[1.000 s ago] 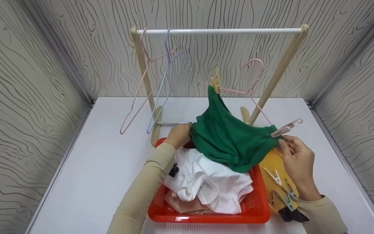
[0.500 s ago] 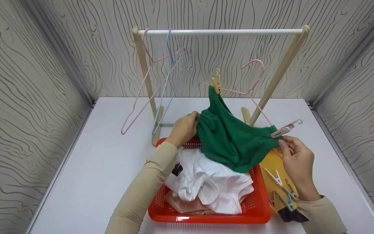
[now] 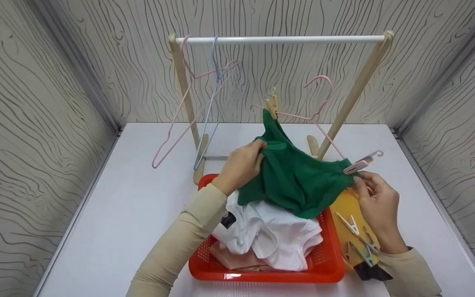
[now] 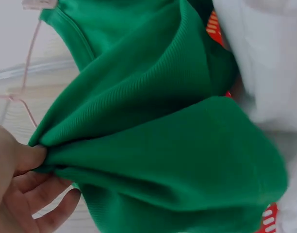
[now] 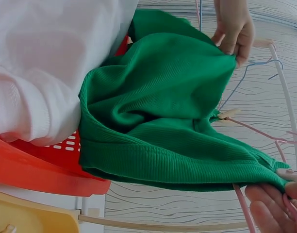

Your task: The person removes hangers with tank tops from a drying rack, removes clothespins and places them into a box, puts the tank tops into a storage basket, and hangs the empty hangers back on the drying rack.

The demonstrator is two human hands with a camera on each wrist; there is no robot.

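Note:
A green ribbed garment (image 3: 299, 177) hangs slanted from a pink hanger (image 3: 297, 116). A beige clothespin (image 3: 273, 106) clips its upper end, and a pale pink clothespin (image 3: 357, 166) its right end. My left hand (image 3: 243, 165) pinches a gathered fold on the left; in the left wrist view the thumb (image 4: 31, 158) presses the cloth. With its fingertips, my right hand (image 3: 378, 202) holds the right corner just below the pink clothespin. The right wrist view shows the pink hanger running by the right fingers (image 5: 265, 213). The garment's lower part lies over white clothes (image 3: 287, 247).
A red basket (image 3: 262, 277) holds the white clothes and a peach cloth (image 3: 237, 260). Beside it, a yellow tray (image 3: 344, 202) bears several clothespins. Behind stands a rack with a white rod (image 3: 278, 40), where a pink hanger (image 3: 165, 144) and a blue hanger (image 3: 208, 111) hang at left.
My left hand has moved right and slightly up, gathering the garment's left side inward. A green flap now hangs below that hand. My right hand has stayed nearly still.

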